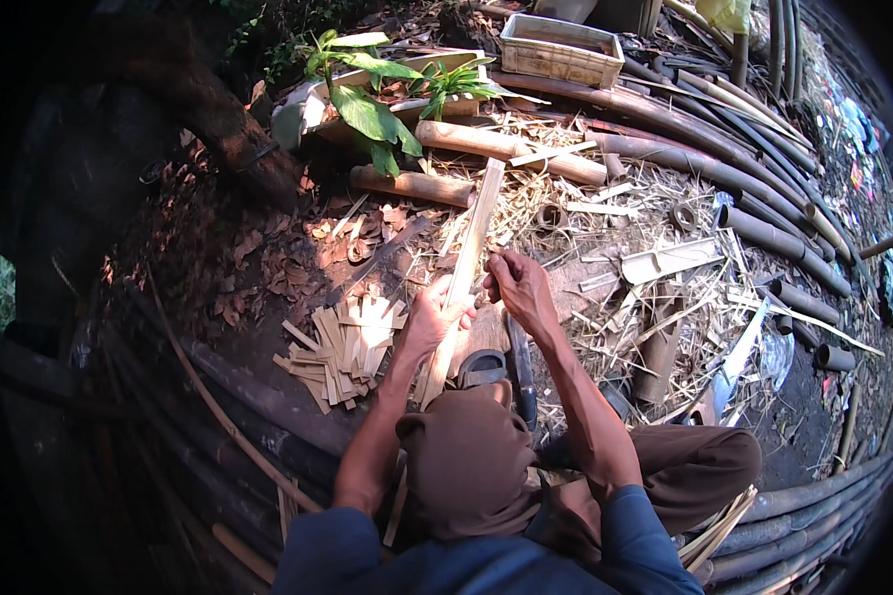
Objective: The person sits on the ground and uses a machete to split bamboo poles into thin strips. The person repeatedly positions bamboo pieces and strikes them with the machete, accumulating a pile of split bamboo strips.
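Slat point(476, 223), long and pale, is lying slantwise before me, its far end pointing away and slightly rightward, its near end reaching down toward my brown-trousered knee point(466, 461). My left hand point(430, 319) is gripping it at about the middle, the fingers closing around its edges. My right hand point(522, 290) is hanging just to the right of the slat, its fingers curling inward; from this angle I cannot tell whether the fingertips are pinching anything. Both forearms are coming up from the blue sleeves at the lower edge. Below the right hand, a dark tool point(523, 387) is lying lengthwise near a sandal point(483, 368). To the left of my left wrist, short strips point(345, 344) are lying in an overlapping heap on the ground. Beyond the hands, shavings point(526, 206) are covering the soil, and a cut bamboo length point(417, 186) is resting beside a leafy plant point(375, 114). On the right, a split bamboo piece point(671, 260) is lying among more shavings, while a saw point(738, 357) is slanting nearer to me. Dark poles point(776, 234) are curving along that side, and a pale crate point(558, 65) is sitting at the far edge.
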{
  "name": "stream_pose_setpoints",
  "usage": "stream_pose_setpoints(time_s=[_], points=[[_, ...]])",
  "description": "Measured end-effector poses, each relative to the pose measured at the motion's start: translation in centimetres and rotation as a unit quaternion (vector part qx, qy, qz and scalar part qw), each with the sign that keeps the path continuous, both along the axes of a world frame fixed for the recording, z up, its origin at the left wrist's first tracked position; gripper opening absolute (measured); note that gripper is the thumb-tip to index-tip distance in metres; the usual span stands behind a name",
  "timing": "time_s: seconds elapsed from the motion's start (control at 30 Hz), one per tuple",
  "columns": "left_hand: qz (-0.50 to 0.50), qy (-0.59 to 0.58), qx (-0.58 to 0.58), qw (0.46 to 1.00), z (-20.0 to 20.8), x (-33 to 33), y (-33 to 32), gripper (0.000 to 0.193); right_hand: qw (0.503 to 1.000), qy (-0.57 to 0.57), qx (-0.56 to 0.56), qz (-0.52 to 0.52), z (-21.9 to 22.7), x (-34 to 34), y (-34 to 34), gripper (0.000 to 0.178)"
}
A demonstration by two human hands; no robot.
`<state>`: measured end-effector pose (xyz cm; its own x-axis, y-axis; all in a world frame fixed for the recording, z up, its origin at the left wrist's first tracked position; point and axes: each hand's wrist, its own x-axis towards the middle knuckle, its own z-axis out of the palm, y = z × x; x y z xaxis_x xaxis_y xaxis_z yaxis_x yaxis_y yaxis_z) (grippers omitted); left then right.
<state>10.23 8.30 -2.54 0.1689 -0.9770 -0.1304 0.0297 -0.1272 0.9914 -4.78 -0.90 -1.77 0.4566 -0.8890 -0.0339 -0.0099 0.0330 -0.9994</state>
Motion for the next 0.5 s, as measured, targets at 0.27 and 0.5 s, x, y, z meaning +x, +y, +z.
stream_pose_setpoints(time_s=[0.27, 0.5], points=[[0.201, -0.159, 0.046, 0.966, -6.7, 5.7, 6.4, 0.024, 0.992, -0.081, 0.023, -0.093, -5.1, -2.9, -0.5, 0.041], [0.56, 0.089, -0.013, 0.824, -8.1, 14.7, 22.3, 0.025, 0.977, 0.207, 0.008, -0.051, -15.9, -13.3, 3.3, 0.035]])
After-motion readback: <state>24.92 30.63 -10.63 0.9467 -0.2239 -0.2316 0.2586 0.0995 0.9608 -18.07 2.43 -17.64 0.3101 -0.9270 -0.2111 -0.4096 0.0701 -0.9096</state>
